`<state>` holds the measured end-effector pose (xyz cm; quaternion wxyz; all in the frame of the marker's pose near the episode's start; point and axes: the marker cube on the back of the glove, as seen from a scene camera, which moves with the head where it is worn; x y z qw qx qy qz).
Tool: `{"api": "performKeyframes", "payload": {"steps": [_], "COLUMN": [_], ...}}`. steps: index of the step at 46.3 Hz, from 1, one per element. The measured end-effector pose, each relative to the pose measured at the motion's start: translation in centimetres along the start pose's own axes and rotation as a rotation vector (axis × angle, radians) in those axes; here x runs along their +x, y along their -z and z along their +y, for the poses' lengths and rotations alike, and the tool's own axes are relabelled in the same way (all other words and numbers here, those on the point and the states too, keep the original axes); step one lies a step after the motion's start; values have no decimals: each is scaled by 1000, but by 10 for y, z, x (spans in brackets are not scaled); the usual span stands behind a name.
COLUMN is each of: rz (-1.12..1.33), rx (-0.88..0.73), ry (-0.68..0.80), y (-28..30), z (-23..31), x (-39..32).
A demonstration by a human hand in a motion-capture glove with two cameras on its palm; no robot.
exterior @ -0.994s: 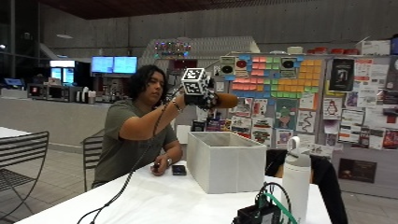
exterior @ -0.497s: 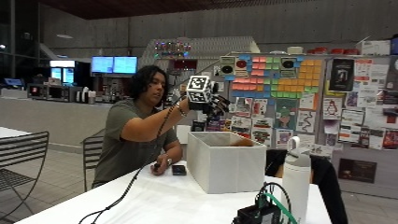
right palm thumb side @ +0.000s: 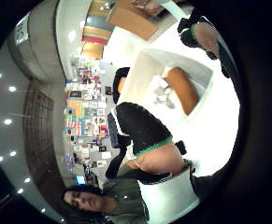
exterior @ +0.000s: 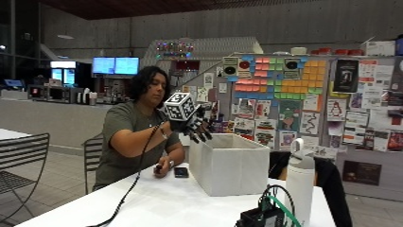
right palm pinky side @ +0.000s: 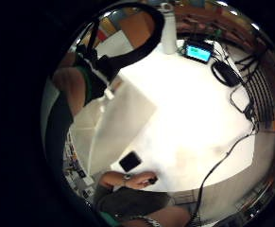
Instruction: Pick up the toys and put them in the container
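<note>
gloved right hand [exterior: 197, 128]: fingers spread, holding nothing, poised above white container's [exterior: 230, 164] open top, likely just after a drop. brown toy [right palm thumb side: 183, 89]: lies inside container. bare hand [exterior: 161, 167]: rests on table [exterior: 163, 203].

1. The hall is dim overall; ceiling spotlights [right palm thumb side: 8, 88] and lit wall screens [exterior: 114, 65] give most of the light.
2. The white worktop [right palm pinky side: 198, 123] glares, washed out in the little finger side palm view.
3. Both palm views bend strongly toward dark edges.
4. The outside view is soft and grainy.
</note>
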<state>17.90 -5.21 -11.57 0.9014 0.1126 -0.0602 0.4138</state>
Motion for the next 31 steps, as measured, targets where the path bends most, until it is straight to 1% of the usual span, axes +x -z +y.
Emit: {"api": "performKeyframes", "payload": {"steps": [6, 14, 22, 31], "rz": [104, 172, 182, 287], "rx": [0, 84, 64, 180], "ry": [-42, -92, -157, -187], "y": [-26, -60, -106, -127], "z": [15, 32, 37, 40], "x": [42, 92, 137, 166]}}
